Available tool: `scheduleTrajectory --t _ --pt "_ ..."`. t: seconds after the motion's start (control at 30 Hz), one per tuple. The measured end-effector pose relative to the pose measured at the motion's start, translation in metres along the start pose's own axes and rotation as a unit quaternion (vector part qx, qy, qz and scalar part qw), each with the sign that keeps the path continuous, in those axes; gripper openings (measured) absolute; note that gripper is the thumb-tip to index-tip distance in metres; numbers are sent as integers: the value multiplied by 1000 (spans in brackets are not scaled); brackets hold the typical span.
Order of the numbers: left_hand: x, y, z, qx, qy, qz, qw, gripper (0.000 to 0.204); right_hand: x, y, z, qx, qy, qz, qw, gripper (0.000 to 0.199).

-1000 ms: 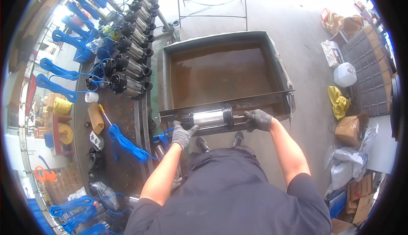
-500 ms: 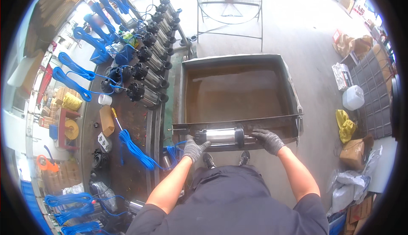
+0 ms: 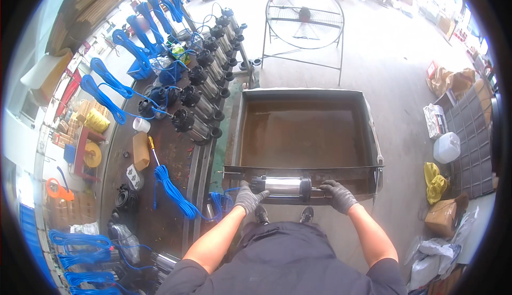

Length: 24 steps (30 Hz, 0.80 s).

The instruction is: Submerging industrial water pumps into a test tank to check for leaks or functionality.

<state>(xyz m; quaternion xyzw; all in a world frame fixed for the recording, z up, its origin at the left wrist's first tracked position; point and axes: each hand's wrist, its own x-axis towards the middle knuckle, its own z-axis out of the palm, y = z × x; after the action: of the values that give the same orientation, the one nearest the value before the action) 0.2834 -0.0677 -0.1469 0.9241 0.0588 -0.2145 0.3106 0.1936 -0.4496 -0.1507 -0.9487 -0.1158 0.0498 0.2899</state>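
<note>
A silver cylindrical pump motor (image 3: 282,187) with black ends lies level across the near end of a metal tank (image 3: 371,130) of brown water. My left hand (image 3: 249,198), in a grey glove, grips its left end, with the thumb along the near side. At the opposite end a thin shaft sticks out, and the gloved fingers of my right hand (image 3: 339,195) close on it. The fingers' undersides are hidden. A dark bar (image 3: 298,167) spans the tank just beyond the motor.
Several steel pumps (image 3: 194,127) with coiled blue cables (image 3: 130,50) stand in a row on the left bench. A blue cable coil (image 3: 175,194) lies nearer. Beyond the tank is a large fan (image 3: 305,15). At right are a white jug (image 3: 447,147) and a cardboard box (image 3: 445,215).
The whole view has shifted, so the tank, bench and fan appear lower and slightly farther right. Both hands keep their places at the two ends of the motor.
</note>
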Motion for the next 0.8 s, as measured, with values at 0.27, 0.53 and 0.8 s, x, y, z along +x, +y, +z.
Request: scheduleTrajectory --t 0.27,0.53,0.8 --pt "1 -5 3 -23 -14 16 999 116 22 7 10 465 -110 403 781 24" --pt "4 -5 3 -29 -20 2 999 110 -3 6 13 -127 36 -5 991 54" --pt "-4 1 0 -39 -17 7 999 109 8 21 34 271 -9 182 945 32"
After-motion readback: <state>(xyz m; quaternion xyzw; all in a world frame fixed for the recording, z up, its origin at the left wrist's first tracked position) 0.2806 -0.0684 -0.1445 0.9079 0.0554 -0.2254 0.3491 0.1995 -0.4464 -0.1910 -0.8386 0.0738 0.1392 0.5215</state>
